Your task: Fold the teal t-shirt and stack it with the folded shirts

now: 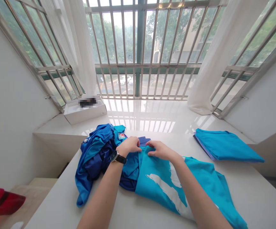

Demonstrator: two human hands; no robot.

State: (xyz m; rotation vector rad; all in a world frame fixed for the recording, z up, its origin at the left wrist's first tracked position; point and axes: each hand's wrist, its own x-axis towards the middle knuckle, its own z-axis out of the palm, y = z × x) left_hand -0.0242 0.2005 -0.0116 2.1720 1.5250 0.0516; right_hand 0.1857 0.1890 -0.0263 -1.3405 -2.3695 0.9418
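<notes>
the shirt [159, 179] slants lengthwise rightward from the left hand [129, 145] and nearer right hand [161, 150], both half-curled, grip unclear.

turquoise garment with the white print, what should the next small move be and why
Perhaps draw the turquoise garment slightly away from the blue heap: its left end meets that heap, and the left hand and right hand are both at that end.
</notes>
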